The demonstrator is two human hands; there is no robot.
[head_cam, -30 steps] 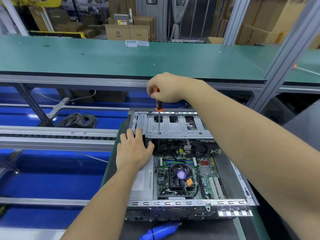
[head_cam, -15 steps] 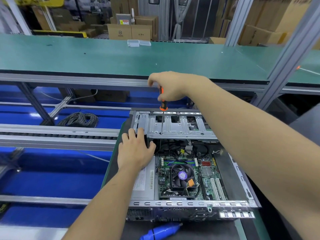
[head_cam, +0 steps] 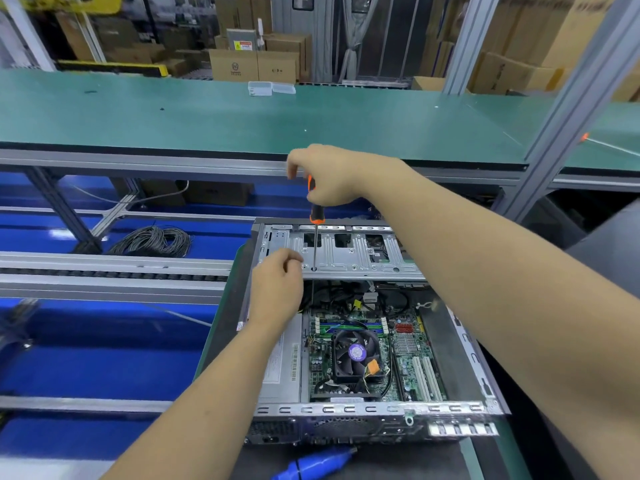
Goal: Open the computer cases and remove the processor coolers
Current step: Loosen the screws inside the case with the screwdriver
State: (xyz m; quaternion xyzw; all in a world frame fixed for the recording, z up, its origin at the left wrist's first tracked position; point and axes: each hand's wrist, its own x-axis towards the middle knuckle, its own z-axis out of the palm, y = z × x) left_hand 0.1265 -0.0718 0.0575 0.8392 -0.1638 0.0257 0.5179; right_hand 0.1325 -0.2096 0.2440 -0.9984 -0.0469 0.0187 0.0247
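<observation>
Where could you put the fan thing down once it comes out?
On the wide green bench, bare left of the small clear boxes. Inside the computer case it's crowded; the blue tool takes the near strip.

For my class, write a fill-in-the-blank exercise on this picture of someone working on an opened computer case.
1. The right hand grips a screwdriver with a black and ____ handle.
2. The screwdriver's tip meets the metal ____ cage.
3. The cooler fan has a ____ sticker on its hub.
4. A ____ power tool lies in front of the computer case.

Missing words: orange; drive; purple; blue
</observation>
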